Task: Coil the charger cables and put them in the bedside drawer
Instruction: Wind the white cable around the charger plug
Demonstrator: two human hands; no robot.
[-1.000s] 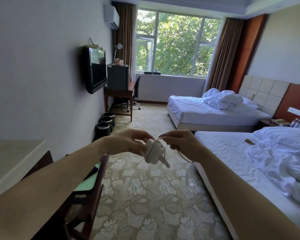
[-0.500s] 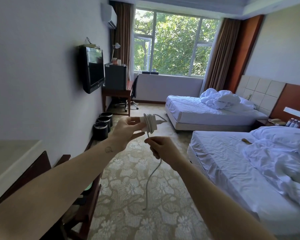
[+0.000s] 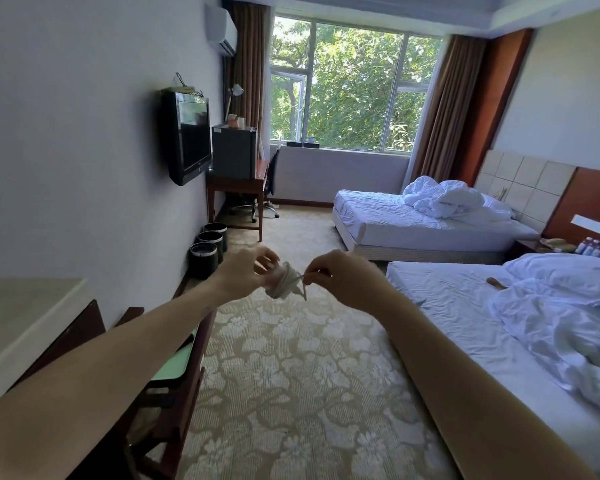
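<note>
While both hands are out over the carpet (image 3: 291, 375), there's open floor ahead, hemmed in by the near bed (image 3: 465, 327) edge on the right and the luggage rack (image 3: 184, 379) on the left. Left hand (image 3: 243, 275) grips the coiled charger cable (image 3: 284, 282) mid-air, and right hand (image 3: 340, 278) pinches its loose end. The coil's blurry and sits roughly upright, with its short tail pointing down.

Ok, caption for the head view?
Left hand holds the coiled white charger cable while the right hand pinches its loose end.
</note>
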